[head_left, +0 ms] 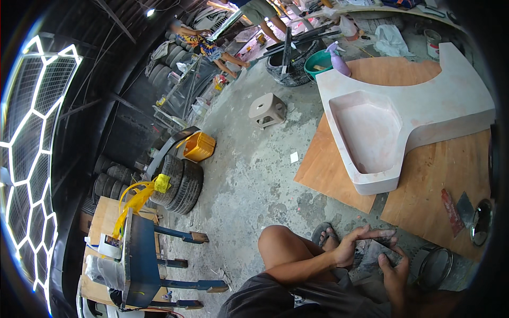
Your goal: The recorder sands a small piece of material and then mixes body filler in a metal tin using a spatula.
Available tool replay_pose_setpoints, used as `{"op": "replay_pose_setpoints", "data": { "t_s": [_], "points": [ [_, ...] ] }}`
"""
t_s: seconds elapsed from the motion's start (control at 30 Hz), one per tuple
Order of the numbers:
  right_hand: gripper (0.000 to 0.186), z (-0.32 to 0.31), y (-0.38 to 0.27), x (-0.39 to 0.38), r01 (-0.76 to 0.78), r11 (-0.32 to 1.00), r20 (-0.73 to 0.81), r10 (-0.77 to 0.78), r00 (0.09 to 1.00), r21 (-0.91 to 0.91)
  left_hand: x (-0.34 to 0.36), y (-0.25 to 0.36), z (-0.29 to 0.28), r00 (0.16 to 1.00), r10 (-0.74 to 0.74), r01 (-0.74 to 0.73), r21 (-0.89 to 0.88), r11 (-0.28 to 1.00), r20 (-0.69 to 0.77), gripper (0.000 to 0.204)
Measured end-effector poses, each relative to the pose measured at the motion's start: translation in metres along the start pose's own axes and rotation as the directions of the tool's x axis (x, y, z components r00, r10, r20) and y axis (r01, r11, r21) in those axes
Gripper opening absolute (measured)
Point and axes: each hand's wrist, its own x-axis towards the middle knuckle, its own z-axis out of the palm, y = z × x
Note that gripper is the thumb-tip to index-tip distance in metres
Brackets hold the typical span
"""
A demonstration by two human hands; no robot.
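Note:
My left hand (350, 248) and my right hand (395, 273) meet over my lap at the lower right, both holding a thin, dark grey piece (380, 253), smudged pale, whose material I cannot make out. My left index finger stretches along its top; my right thumb presses on its face. Beside my right hand is a round metal-rimmed container (428, 269). On plywood sheets (323, 164) ahead lie a pale, smooth moulded piece (456, 95) with a recessed compartment, a red tube (451, 212), a grey spreader blade (465, 208) and a shiny round object (481, 222).
A beige stool (265, 108), yellow bucket (199, 147), stacked tyres (185, 188) and blue-legged stand (140, 254) are on the concrete floor (254, 185). A green basin (313, 63) and purple spray bottle (340, 63) sit behind the moulded piece. Two people (199, 40) (262, 16) are farther back.

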Motion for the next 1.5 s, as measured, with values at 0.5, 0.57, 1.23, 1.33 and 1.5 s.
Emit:
{"op": "replay_pose_setpoints", "data": {
  "t_s": [0.5,0.57,1.23,1.33,1.5],
  "points": [
    [0.041,0.002,-0.005,0.002,0.002,1.000,0.020,-0.001,1.000,-0.027,0.000,-0.006,-0.011,0.988,-0.060,0.055,-0.038,0.998,-0.142,0.085],
    [0.041,0.003,-0.007,0.002,-0.020,1.000,0.034,0.021,0.999,-0.022,0.000,-0.007,-0.013,0.984,-0.058,0.051,-0.043,0.998,-0.170,0.084],
    [0.031,0.004,-0.015,-0.010,0.195,0.978,0.045,-0.192,0.980,-0.073,-0.002,-0.017,-0.004,0.967,-0.076,0.068,-0.040,0.997,-0.245,0.069],
    [0.033,-0.002,-0.003,-0.014,0.205,0.977,0.050,-0.202,0.978,-0.063,0.001,-0.016,-0.006,0.963,-0.115,0.088,-0.118,0.989,-0.243,0.072],
    [0.026,0.008,-0.034,-0.008,0.218,0.945,-0.008,-0.227,0.974,-0.244,0.013,0.029,-0.004,0.986,0.023,-0.028,-0.030,0.999,-0.165,0.095]
  ]
}}
